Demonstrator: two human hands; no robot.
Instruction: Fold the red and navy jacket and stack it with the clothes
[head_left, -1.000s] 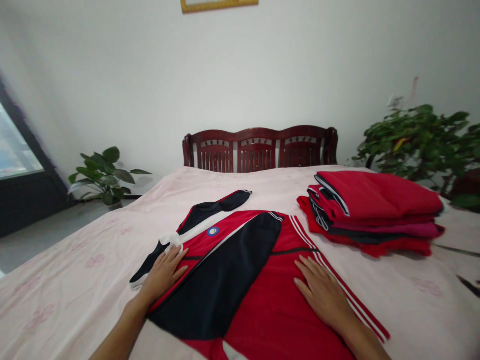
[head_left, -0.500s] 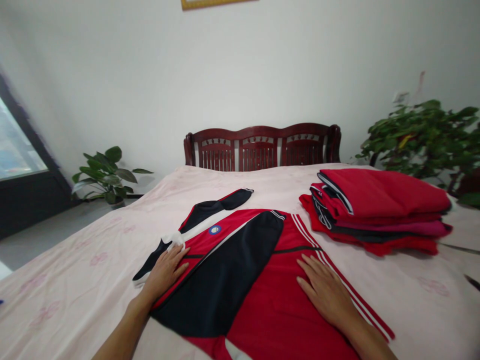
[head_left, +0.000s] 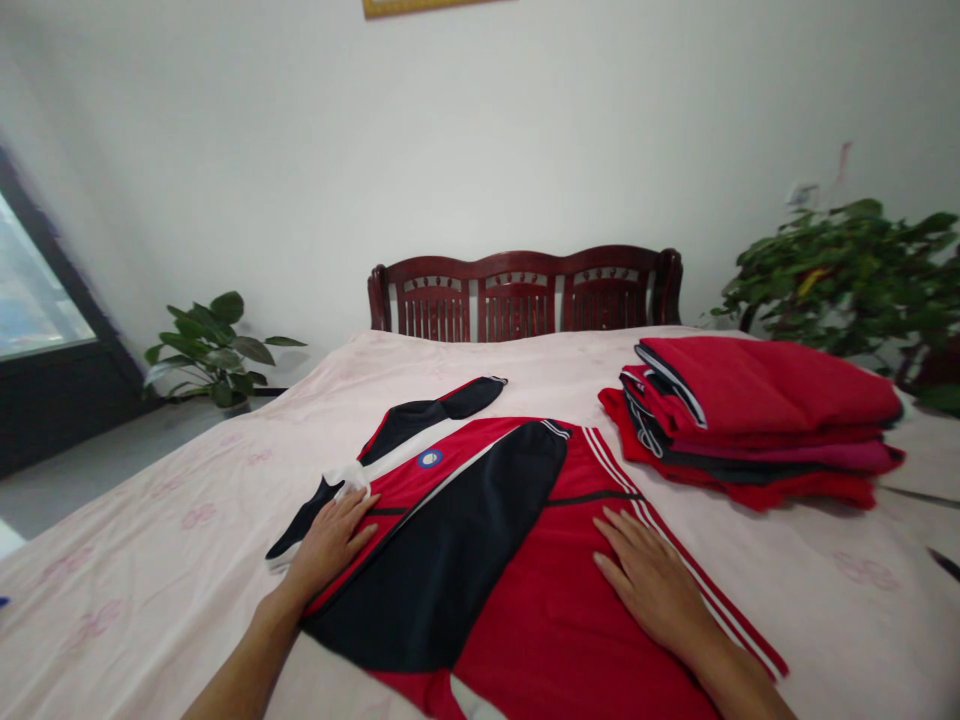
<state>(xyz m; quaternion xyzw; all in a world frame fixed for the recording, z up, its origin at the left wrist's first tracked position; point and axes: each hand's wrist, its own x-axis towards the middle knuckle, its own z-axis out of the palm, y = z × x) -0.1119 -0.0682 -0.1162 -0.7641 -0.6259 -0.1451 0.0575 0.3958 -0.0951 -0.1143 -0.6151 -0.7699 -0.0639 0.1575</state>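
Note:
A red, navy and white tracksuit jacket (head_left: 442,560) lies spread on the bed, with a round blue-and-white badge on its red panel. One navy sleeve (head_left: 420,418) is laid over towards the headboard. My left hand (head_left: 337,535) rests flat on the jacket's left side, by the white collar part, fingers stretched out. My right hand (head_left: 652,580) lies flat on the red part near the white-striped hem, fingers spread. Neither hand grips the cloth. The jacket's near end runs out of view at the bottom.
To the right stands a stack of folded red and navy clothes (head_left: 765,400) on the pink bedsheet (head_left: 172,560). Behind the bed is a dark wooden headboard (head_left: 517,295). Potted plants stand at the left (head_left: 217,350) and right (head_left: 847,270).

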